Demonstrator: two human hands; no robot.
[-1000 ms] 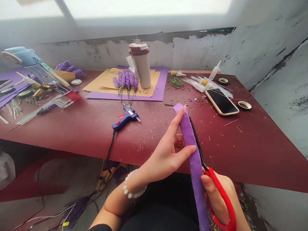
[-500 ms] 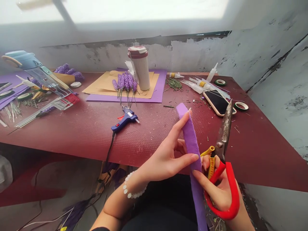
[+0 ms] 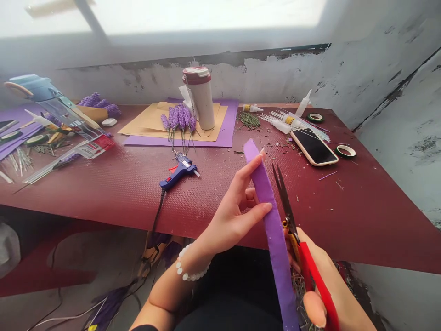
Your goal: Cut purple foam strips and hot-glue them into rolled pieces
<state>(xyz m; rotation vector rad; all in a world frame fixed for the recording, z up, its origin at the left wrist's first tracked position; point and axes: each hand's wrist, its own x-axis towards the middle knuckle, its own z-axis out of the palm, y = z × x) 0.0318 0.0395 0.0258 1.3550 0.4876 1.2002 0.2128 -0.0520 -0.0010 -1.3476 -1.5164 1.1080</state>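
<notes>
My left hand (image 3: pixel 237 214) pinches a long purple paper-like strip (image 3: pixel 275 243) between thumb and fingers. The strip's top end rises above the fingertips and its lower part hangs over my lap. Right beside it, my right hand (image 3: pixel 322 271) is closed around red-handled scissors (image 3: pixel 287 202), the thumb through a handle loop. The blades point up and away, slightly apart, just right of the strip and not touching it. Yellow sleeve-like pieces show by the scissors' pivot; I cannot tell whether they belong to the scissors. Most right-hand fingers are hidden.
A blue glue gun (image 3: pixel 179 174) lies mid-table, its cord over the edge. Behind it are lavender stems (image 3: pixel 179 117), kraft paper (image 3: pixel 141 119) and a tumbler (image 3: pixel 203 99). A phone (image 3: pixel 314 147), tape rolls (image 3: pixel 345 151) and glue bottles (image 3: pixel 303 103) sit right; a tilted bottle (image 3: pixel 58 108) left.
My left hand and the strip have shifted slightly left and up. The scissors have turned, with their blades now beside the strip and parted. A thin purple sliver now lies near the phone.
</notes>
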